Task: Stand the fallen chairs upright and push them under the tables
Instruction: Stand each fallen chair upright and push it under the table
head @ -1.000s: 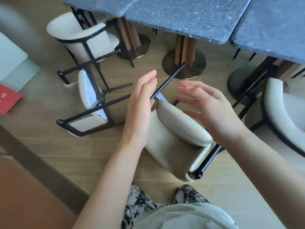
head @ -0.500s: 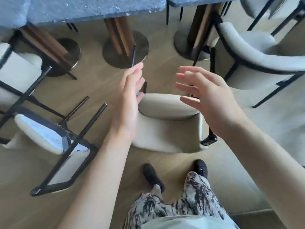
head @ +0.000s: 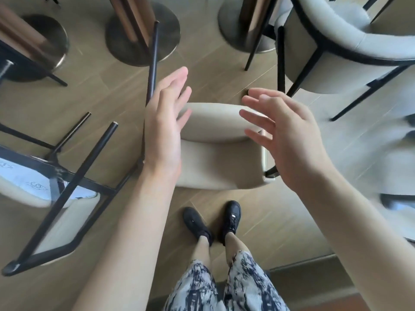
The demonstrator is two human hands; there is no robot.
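Lying on its back on the wooden floor (head: 101, 90), a cream padded chair (head: 215, 153) sits just ahead of the person's black shoes (head: 211, 221), its rounded seat cushion facing up and toward the tables and one thin black leg (head: 153, 61) rising toward the camera, its tip over the round metal base of the middle table post (head: 143, 34). The left hand (head: 165, 129) hovers above the chair's left side, palm turned inward, fingers straight and loosely spread, holding nothing; the black leg passes just behind it, and whether skin touches the leg cannot be told. The right hand (head: 285, 140) hangs over the chair's right side, palm facing the left one, fingers apart and slightly curled, also gripping nothing. To the left, a second chair (head: 45, 189) lies tipped over, its black frame and legs pointing up and its printed seat underside showing. At the upper right, an upright chair (head: 336, 48) with a curved pale back and black frame stands close to another round table base (head: 244, 39). A third base (head: 42, 43) sits at the upper left. Patterned blue-and-white shorts (head: 224, 288) show at the bottom edge.
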